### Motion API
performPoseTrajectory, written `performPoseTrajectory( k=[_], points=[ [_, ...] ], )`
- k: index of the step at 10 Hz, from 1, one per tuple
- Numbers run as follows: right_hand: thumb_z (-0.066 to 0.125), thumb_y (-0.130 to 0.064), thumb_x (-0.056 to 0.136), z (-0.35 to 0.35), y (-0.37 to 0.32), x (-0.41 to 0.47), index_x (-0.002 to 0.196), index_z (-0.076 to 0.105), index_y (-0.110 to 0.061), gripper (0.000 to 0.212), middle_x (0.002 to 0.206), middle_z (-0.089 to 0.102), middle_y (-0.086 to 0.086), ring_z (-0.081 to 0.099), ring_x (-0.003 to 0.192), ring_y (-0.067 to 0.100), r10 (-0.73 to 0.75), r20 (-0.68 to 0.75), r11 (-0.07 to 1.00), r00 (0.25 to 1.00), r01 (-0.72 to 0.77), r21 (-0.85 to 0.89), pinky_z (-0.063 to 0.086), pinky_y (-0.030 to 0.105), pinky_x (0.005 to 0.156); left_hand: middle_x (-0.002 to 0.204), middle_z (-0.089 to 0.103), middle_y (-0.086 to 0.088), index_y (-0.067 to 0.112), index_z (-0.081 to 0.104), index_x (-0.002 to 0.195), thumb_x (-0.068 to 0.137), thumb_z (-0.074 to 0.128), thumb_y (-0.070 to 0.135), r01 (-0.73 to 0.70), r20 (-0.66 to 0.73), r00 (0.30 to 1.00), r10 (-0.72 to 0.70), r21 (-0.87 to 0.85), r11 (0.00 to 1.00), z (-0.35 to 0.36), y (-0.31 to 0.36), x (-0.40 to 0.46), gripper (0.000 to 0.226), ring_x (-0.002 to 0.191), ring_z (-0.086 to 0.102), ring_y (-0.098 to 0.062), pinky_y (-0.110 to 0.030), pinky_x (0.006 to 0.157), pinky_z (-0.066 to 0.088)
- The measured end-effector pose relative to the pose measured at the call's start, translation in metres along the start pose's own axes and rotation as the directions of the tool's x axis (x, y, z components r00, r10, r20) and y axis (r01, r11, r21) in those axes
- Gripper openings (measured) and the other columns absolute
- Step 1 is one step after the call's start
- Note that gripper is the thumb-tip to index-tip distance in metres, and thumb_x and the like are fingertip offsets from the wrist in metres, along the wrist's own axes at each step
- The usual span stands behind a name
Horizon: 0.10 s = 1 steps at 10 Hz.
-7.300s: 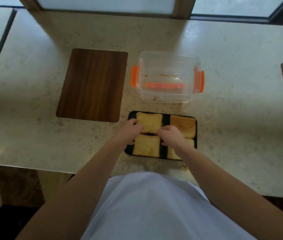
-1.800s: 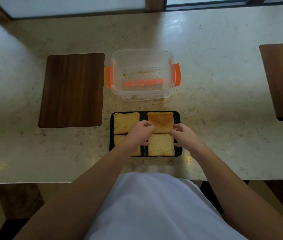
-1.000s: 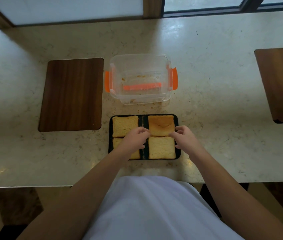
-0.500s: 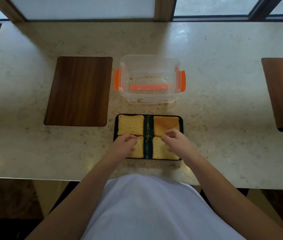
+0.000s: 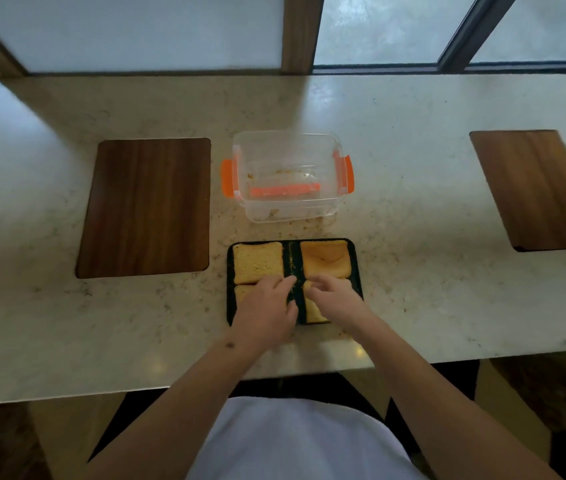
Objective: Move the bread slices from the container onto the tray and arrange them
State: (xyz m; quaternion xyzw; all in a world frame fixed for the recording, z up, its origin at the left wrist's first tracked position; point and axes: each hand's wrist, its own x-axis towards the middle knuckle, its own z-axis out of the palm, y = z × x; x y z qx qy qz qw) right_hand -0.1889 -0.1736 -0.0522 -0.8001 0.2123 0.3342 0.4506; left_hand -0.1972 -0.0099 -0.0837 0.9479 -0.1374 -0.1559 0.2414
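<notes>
A black tray [image 5: 229, 268] lies near the counter's front edge with two rows of two toasted bread slices. The far-left slice [image 5: 257, 261] and far-right slice [image 5: 324, 258] lie flat and uncovered. My left hand [image 5: 267, 306] covers most of the near-left slice [image 5: 241, 292], fingers at its inner edge. My right hand [image 5: 338, 301] rests on the near-right slice [image 5: 313, 311], fingertips curled at its far inner corner. Behind the tray stands the clear container [image 5: 338, 147] with orange clips; only crumbs show inside it.
A dark wooden board [image 5: 146, 206] lies left of the container, and another wooden board [image 5: 537, 188] at the right. Crumbs are scattered between the container and the tray. Window frames run along the counter's back edge.
Both hands have come back from the far row onto the two near slices. The gap between the left and right columns of slices has widened.
</notes>
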Motion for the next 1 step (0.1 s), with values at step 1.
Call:
performPoseTrajectory(
  k=[1],
  points=[
    [0.052,-0.039,0.095,0.0082,-0.0014,-0.005,0.149,0.047,-0.029,0.055,0.147,0.055,0.003,0.059,0.114,0.016,-0.055,-0.077,0.995,0.996,0.048,-0.085,0.046,0.026,0.079,0.151,0.046,-0.006,0.022,0.04,0.148,0.098,0.044,0.035,-0.015,0.086,0.996,0.006,0.116,0.993,0.0065,0.0011,-0.0005,0.052,0.137,0.037,-0.028,-0.045,0.109,0.038]
  ],
)
